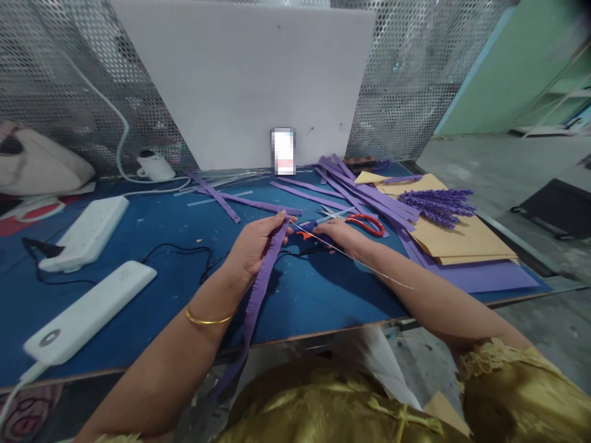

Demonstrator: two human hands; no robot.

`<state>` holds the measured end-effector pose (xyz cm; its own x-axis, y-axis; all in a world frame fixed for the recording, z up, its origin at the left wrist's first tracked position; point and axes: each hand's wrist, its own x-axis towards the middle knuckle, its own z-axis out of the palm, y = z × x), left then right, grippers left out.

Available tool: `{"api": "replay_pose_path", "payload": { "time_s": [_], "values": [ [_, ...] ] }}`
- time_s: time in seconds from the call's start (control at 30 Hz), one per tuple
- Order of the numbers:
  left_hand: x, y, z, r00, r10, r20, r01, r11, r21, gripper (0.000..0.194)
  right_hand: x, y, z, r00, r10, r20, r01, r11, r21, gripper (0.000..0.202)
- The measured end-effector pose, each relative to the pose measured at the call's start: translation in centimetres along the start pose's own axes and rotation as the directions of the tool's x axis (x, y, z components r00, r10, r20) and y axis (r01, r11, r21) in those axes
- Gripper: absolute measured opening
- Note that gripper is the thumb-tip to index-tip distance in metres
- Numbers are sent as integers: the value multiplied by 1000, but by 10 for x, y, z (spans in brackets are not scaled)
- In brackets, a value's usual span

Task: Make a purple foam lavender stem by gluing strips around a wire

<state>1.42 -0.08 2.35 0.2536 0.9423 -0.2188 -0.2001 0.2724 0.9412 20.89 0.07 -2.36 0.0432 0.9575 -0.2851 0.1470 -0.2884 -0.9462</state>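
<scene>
A long fringed purple strip (261, 289) hangs from my left hand (258, 243), pinched between thumb and fingers, and drops past the table's front edge. A thin wire (355, 259) runs from those fingertips to the right, passing over my right forearm. My right hand (339, 237) is closed around a dark blue glue gun (310, 226) with an orange trigger, its tip close to the left fingertips. Just behind the right hand lie red-handled scissors (369, 224). More purple strips (364, 191) are piled on the blue table (184, 215).
Purple flower sprigs (438, 206) rest on brown paper (462, 243) at the right. Two white power strips (90, 231) with cords lie at the left. A phone (283, 151) leans on a white board (258, 74) at the back.
</scene>
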Motion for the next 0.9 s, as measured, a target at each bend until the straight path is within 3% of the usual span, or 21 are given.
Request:
{"api": "replay_pose_path", "payload": {
  "time_s": [0.17,0.23,0.3,0.4,0.47,0.57,0.73,0.8,0.9],
  "values": [
    [1,3,-2,1000,-4,-1,4,999,-45,29,1,-1,-2,979,-153,-137,174,972,156,18],
    [1,3,-3,1000,-2,-5,2,999,-51,29,-2,-3,-4,922,-306,-238,354,914,199,28],
    [2,3,-4,1000,-1,2,2,998,-61,31,-5,-5,-6,878,-420,-231,472,841,265,32],
    [3,2,-6,1000,6,10,-5,997,-72,34,-8,-8,-11,912,-398,-98,404,831,383,30],
    [5,1,-6,1000,12,0,-12,998,-67,35,-7,-9,-14,938,-331,-100,342,849,402,33],
    [6,0,-6,999,5,-40,-8,998,-63,35,-9,-12,-17,929,-329,-172,370,861,349,33],
    [7,-2,-3,997,31,-72,-37,995,-93,36,-24,-25,-25,799,-563,-210,584,810,51,37],
    [7,-2,-3,996,51,-70,-59,991,-118,36,-33,-29,-29,748,-641,-171,646,763,-38,45],
    [8,-4,-4,996,61,-66,-70,988,-139,36,-42,-28,-32,737,-676,-1,673,734,-88,46]
  ]
}}
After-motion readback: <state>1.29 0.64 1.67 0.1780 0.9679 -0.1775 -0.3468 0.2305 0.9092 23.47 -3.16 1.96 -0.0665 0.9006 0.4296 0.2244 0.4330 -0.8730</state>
